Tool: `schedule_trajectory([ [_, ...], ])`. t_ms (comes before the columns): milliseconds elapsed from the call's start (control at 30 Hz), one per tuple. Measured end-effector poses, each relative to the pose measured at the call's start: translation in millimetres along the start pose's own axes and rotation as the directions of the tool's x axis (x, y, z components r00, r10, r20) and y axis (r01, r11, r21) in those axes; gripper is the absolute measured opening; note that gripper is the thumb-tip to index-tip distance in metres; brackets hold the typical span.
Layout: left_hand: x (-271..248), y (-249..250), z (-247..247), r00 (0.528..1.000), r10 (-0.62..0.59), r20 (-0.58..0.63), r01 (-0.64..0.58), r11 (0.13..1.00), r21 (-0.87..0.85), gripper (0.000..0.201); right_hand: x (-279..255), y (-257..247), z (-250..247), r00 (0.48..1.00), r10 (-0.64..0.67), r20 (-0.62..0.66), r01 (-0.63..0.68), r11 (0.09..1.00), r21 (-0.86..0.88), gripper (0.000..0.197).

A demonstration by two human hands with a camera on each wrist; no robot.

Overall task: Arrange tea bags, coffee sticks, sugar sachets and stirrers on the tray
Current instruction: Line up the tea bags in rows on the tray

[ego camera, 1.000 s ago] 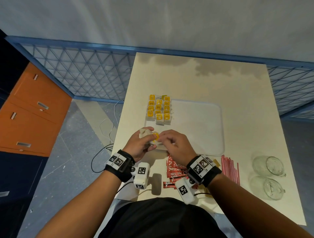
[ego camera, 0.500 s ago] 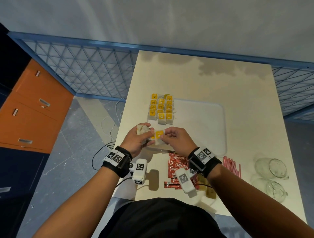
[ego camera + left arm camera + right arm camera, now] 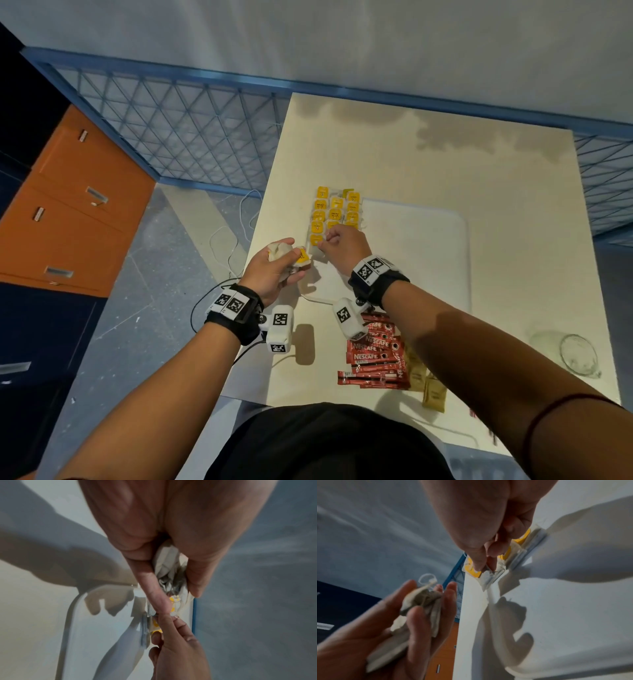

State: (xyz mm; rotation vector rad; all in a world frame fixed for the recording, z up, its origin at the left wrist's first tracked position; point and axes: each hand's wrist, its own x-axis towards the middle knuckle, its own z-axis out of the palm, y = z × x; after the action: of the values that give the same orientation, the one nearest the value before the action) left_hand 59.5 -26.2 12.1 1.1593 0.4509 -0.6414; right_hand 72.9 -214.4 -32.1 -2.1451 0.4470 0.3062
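Observation:
A white tray (image 3: 428, 240) lies on the table with rows of yellow-tagged tea bags (image 3: 335, 210) along its left side. My left hand (image 3: 291, 253) hovers at the tray's near left corner and grips a bunch of tea bags (image 3: 169, 574). My right hand (image 3: 323, 241) reaches over the near end of the rows and pinches one tea bag (image 3: 488, 577) that touches the tray there. Red coffee sticks (image 3: 375, 353) and tan sugar sachets (image 3: 433, 394) lie on the table near me. My right arm hides most of the stirrers.
Glass cups (image 3: 579, 354) lie at the table's right edge. The table's left edge runs just beside my left hand, with floor and cables (image 3: 236, 240) below. An orange cabinet (image 3: 68, 212) stands at the far left. A blue mesh fence (image 3: 188, 137) stands behind.
My right hand drew one tea bag from the bunch in my left hand and carried it forward to the near end of the rows. The left hand stayed put with its bunch.

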Motion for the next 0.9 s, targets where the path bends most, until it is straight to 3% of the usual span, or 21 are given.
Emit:
schedule_trajectory([
  [300, 5.1, -2.6, -14.6, 1.000, -0.022, 0.005, 0.022, 0.999, 0.036, 0.016, 18.4, 3.3, 17.8, 0.999, 0.016, -0.034, -0.021, 0.990, -0.138, 0.017],
  [567, 4.8, -3.8, -18.4, 0.999, -0.046, 0.020, 0.045, 0.997, 0.065, 0.026, 20.7, 2.1, 19.9, 0.996, 0.006, -0.084, -0.027, 0.967, -0.254, 0.019],
  [767, 6.0, -6.4, -14.2, 0.999, -0.036, 0.033, 0.033, 0.995, 0.090, 0.028, 5.4, -6.3, 15.0, 0.996, -0.066, -0.066, 0.062, 0.996, -0.062, 0.020],
  [900, 6.7, -10.0, -13.3, 0.999, -0.006, 0.054, -0.001, 0.990, 0.141, 0.025, -22.1, -13.2, 8.4, 0.977, -0.153, 0.150, 0.140, 0.985, 0.097, 0.045],
])
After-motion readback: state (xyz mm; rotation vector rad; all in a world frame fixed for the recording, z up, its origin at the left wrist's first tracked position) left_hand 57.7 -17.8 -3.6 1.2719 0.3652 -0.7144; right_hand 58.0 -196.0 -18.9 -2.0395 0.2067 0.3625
